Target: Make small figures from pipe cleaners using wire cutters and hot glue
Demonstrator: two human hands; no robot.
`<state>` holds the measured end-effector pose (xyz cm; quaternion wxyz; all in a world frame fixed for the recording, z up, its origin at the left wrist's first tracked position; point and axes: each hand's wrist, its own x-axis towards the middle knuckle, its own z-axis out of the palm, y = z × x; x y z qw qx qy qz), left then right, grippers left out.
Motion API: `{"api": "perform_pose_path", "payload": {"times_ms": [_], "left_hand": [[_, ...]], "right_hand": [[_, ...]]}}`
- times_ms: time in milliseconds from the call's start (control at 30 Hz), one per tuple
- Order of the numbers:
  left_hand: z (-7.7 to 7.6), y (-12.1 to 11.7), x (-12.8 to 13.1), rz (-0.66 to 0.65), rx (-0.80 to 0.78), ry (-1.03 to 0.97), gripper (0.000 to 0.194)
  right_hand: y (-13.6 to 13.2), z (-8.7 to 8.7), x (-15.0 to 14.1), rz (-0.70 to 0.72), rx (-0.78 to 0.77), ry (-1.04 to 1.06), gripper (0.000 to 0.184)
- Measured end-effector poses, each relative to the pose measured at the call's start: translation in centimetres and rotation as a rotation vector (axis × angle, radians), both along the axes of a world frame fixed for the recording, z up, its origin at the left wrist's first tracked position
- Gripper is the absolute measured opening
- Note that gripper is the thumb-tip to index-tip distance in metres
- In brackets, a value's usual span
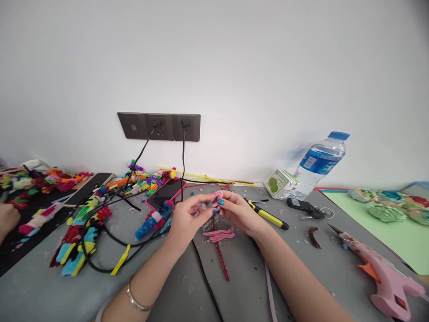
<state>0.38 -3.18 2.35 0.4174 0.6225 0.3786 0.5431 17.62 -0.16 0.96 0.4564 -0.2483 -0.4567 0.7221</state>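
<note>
My left hand [189,217] and my right hand [239,212] meet above the middle of the grey table, fingertips pinched together. Between them is a curled pink pipe cleaner [217,195], held by both hands and partly hidden by fingers. Just below my fingers, a red glittery pipe cleaner [221,261] runs down toward me; whether it joins the held piece I cannot tell. Beneath my hands lies a small bundle of folded pink pipe cleaners [219,235]. A blue fuzzy pipe-cleaner piece [152,223] rests left of my left hand.
Black cables [100,268] loop across the left side near pipe-cleaner figures [78,237] and phones [164,194]. On the right are a yellow-black cutter [270,217], a leaning water bottle [318,165], a juice carton [279,183], keys [306,208] and a pink glue gun [378,273]. Another person's hand [8,219] shows far left.
</note>
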Motion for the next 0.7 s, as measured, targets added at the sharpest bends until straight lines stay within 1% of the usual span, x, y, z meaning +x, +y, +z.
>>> {"api": "perform_pose_path", "payload": {"times_ms": [167, 400, 700], "left_hand": [[-0.06, -0.17, -0.02, 0.068, 0.101, 0.094, 0.018], [-0.25, 0.12, -0.16, 0.142, 0.311, 0.156, 0.013], [-0.20, 0.16, -0.24, 0.156, 0.324, 0.152, 0.012]], "right_hand": [[0.00, -0.01, -0.01, 0.019, 0.013, -0.021, 0.025], [-0.14, 0.16, 0.12, 0.057, 0.003, -0.028, 0.025], [-0.06, 0.15, 0.07, 0.058, 0.007, -0.031, 0.026]]}}
